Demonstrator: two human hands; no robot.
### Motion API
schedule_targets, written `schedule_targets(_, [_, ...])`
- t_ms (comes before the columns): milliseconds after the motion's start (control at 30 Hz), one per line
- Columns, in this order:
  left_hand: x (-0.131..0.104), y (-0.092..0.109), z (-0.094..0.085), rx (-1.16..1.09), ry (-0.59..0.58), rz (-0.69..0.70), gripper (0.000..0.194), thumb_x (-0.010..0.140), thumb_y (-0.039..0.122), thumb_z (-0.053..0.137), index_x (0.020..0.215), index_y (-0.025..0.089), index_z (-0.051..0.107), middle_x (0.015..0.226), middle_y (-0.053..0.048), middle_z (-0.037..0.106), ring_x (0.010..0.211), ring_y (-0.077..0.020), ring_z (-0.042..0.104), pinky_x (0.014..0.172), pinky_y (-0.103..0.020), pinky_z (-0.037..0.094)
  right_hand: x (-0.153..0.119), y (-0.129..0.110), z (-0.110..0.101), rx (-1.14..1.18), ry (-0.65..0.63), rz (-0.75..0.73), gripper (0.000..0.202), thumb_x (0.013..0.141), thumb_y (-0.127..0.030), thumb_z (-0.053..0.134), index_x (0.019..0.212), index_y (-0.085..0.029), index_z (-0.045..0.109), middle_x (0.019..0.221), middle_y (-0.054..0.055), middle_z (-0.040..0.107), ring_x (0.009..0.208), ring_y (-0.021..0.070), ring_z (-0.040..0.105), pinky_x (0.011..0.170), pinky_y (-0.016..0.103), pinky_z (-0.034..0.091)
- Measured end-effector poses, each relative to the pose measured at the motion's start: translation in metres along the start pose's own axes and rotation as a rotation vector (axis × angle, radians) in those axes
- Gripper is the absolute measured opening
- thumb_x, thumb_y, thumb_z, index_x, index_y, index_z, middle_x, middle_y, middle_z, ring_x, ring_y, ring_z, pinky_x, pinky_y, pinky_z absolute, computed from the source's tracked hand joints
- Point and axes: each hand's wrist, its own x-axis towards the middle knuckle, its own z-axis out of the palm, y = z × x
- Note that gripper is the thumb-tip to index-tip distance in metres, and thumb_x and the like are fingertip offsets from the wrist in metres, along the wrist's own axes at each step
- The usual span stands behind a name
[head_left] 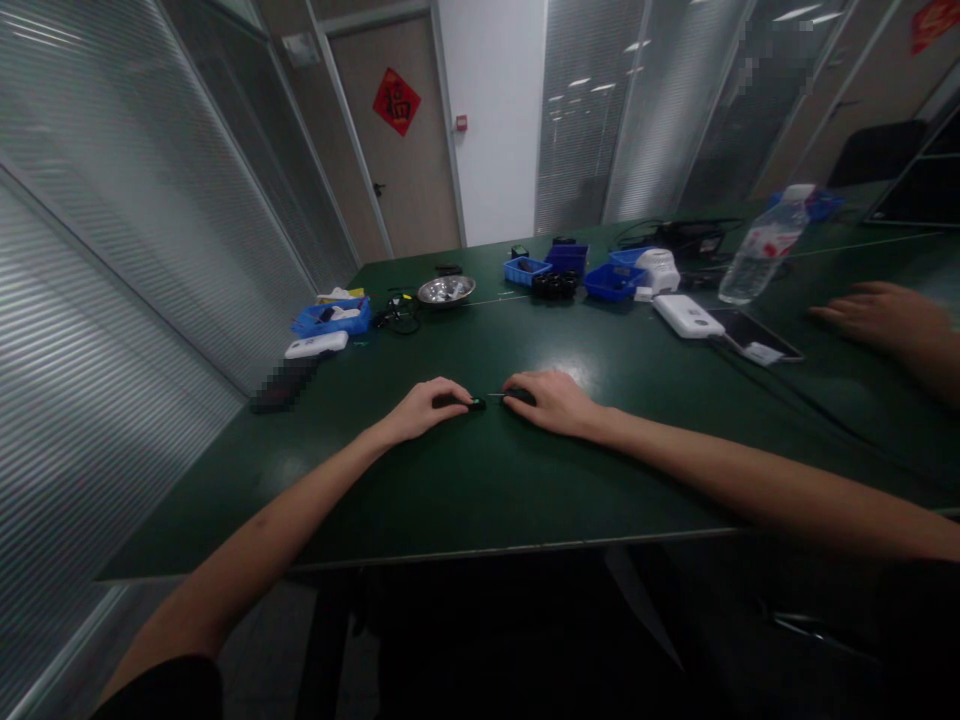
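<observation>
My left hand (429,408) rests on the green table, thumb and fingers closed on a small black part with a bit of green on it (478,403). Its exact kind is too small to make out. Just to the right, my right hand (553,400) is wrapped round a screwdriver (519,396) with a dark handle. Its thin metal shaft points left at the black part, and a small gap seems to lie between the two. Both forearms lie across the table's front edge.
A metal bowl (447,291) stands ahead, near a blue basket (332,316) on the left. Several blue bins (615,283) are at the back. To the right are a white power bank (688,317), a phone (754,333), a water bottle (769,245) and another person's hand (870,315).
</observation>
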Motion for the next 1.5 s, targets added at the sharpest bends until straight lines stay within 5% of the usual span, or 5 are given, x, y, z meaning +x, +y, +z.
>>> schedule_targets(300, [0.0005,-0.0022,0.0077,0.033,0.055,-0.034,0.024,0.099,0.041,0.068,0.113,0.023,0.076,0.113,-0.007,0.074,0.1,-0.022,0.068,0.09,-0.037,0.053,-0.0023,-0.0012,0.0001,0.041,0.014,-0.088,0.033,0.106,-0.045,0.053,0.126,-0.023,0.068,0.116,0.008,0.076,0.095,0.0237,0.071,0.079,0.034,0.048])
schedule_targets(1500, [0.0032,-0.0005,0.006,0.103,-0.004,0.058,0.029,0.103,0.039,0.063,0.124,0.025,0.076,0.115,-0.008,0.071,0.11,-0.024,0.062,0.1,-0.04,0.049,-0.0053,0.0003,0.0021,0.025,0.051,-0.213,0.032,0.107,-0.044,0.054,0.125,-0.022,0.068,0.108,0.006,0.072,0.082,0.0189,0.065,0.068,0.03,0.039])
